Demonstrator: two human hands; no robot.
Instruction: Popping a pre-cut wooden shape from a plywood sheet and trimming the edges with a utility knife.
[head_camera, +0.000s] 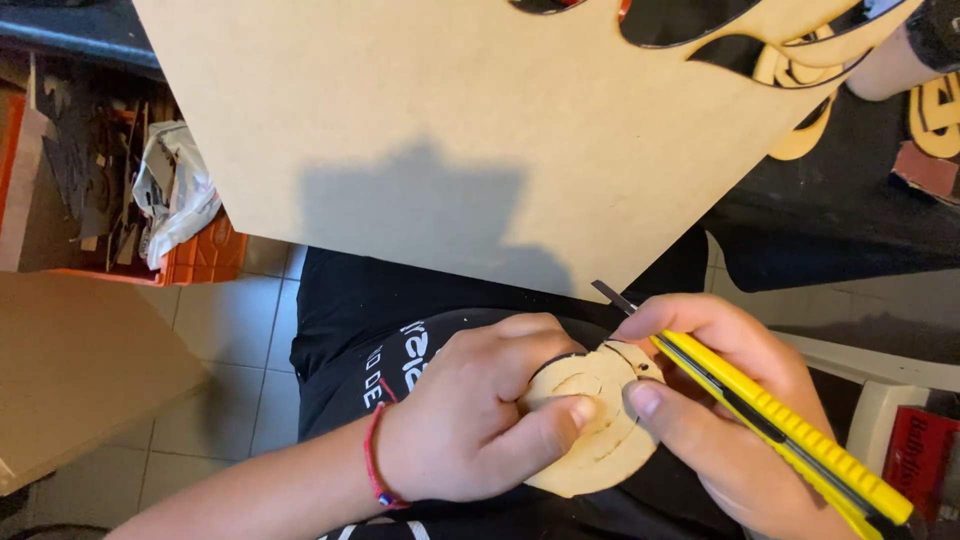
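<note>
My left hand (470, 410) grips a round, thin wooden disc (600, 440) with curved lines cut into it, thumb pressed on its face. My right hand (720, 400) holds a yellow utility knife (790, 430) with its blade (612, 296) pushed out, pointing up and left past the disc's top edge. My right thumb rests on the disc beside the left thumb. A red cord bracelet (374, 460) circles my left wrist. Both hands work over my lap, just below a large wooden board.
A big tan fibreboard sheet (440, 130) with cut-out shapes at its top right lies across a black table (840, 230). An orange crate (200, 255) of scraps stands on the tiled floor at left, beside another board (80, 360). More wooden cut-outs (935, 115) lie at right.
</note>
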